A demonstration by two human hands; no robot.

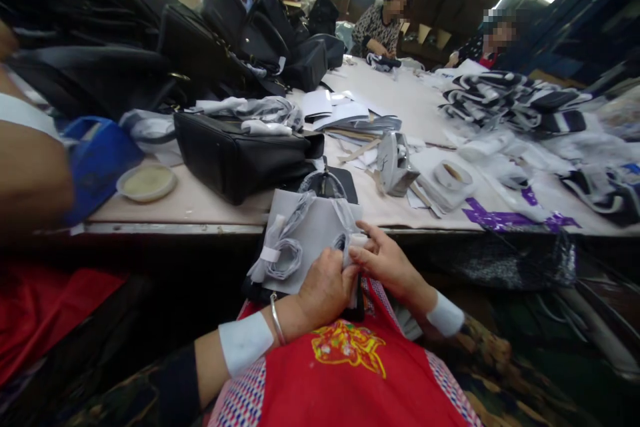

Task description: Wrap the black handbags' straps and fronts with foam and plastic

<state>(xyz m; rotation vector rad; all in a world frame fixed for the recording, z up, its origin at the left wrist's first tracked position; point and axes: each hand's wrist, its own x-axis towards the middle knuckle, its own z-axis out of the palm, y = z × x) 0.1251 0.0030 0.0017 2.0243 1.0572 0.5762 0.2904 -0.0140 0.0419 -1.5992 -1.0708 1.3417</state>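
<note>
Some straps (pixel 304 213) inside clear plastic (pixel 342 212)

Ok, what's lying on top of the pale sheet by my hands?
On the sheet, a plastic-wrapped coil bound by a white band lies at the left; your left hand and right hand partly hide a wrapped bundle at right.

A bag workshop, by the look of it — black handbags (pixel 200 47) heaped along a long worktable (pixel 420 103), paper sheets (pixel 345 113) and a roll of tape (pixel 453 175) among them, and a worker in a spotted top (pixel 377 30) busy farther down — rather than a shop.
</note>
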